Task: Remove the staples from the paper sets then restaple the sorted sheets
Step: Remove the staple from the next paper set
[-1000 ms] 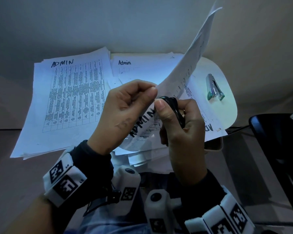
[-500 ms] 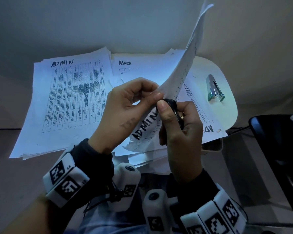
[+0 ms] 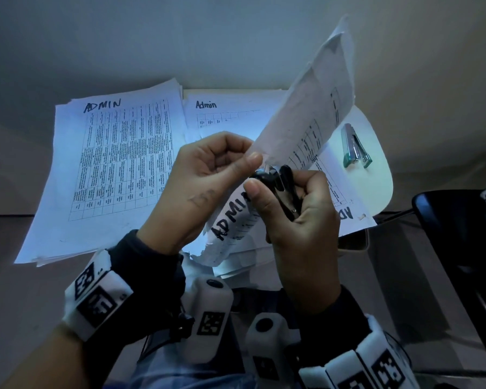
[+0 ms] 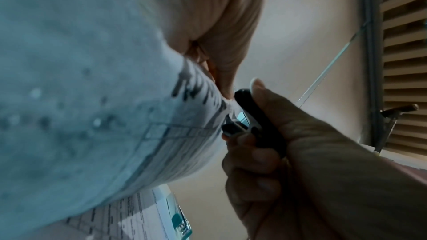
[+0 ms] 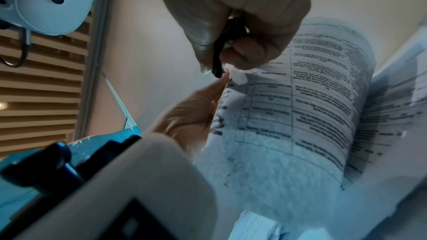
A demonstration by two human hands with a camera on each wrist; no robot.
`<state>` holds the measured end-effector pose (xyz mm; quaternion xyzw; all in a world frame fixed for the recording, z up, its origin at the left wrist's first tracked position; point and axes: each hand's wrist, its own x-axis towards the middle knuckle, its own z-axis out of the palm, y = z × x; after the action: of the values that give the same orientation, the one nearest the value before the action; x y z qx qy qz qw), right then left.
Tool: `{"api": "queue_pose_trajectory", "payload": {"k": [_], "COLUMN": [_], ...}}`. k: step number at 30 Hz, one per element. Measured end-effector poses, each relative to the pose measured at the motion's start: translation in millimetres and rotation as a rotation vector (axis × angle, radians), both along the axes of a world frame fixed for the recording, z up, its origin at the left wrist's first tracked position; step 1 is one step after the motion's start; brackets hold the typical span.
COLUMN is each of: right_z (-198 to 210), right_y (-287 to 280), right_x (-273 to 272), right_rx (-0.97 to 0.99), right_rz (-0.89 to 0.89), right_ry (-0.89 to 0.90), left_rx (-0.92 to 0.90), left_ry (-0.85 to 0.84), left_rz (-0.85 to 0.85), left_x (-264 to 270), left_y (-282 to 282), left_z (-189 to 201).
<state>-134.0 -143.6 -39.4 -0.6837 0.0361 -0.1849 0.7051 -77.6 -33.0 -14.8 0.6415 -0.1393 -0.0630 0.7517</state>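
My left hand point(image 3: 208, 175) pinches the corner of a raised paper set point(image 3: 309, 119) marked ADMIN, thumb and fingers curled on it; the sheets curl upward to the right. My right hand point(image 3: 295, 203) grips a black staple remover point(image 3: 278, 181) whose tip sits at that same corner. In the left wrist view the staple remover point(image 4: 254, 121) meets the paper set point(image 4: 92, 116) at its edge. From the right wrist, the staple remover point(image 5: 221, 57) touches the torn corner of the printed paper set point(image 5: 300, 107). A teal stapler point(image 3: 355, 147) lies on the table at the right.
A thick ADMIN stack point(image 3: 112, 169) lies at the left of the small white table point(image 3: 376, 175), another Admin pile point(image 3: 225, 110) behind my hands. More sheets lie under my hands. A dark chair point(image 3: 460, 234) stands at the right.
The raised paper set has swung a little to the right and its corner has lifted slightly. Both hands keep their holds at the corner.
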Motion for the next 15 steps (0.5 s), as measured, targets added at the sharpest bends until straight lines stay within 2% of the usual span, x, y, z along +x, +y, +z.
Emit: {"api": "queue_pose_trajectory", "payload": {"k": [4,9,15], "right_z": [-0.7,-4.7,-5.4], "right_y": [-0.9,-1.2,2.7], "right_x": [-3.5,-6.9,-4.7], "right_rx": [-0.001,0.003,0.007], "right_rz": [-0.012,-0.005,0.062], "right_ry": [0.027,0.068,0.108], "left_rx": [0.042,0.322,0.493], "left_ry": [0.03,-0.062,-0.147], "left_rz": [-0.03,0.022,0.071], "left_x": [1.8,6.8,5.4], "left_y": [5.3,8.5,7.5], "left_z": [4.5,0.5,-3.4]}}
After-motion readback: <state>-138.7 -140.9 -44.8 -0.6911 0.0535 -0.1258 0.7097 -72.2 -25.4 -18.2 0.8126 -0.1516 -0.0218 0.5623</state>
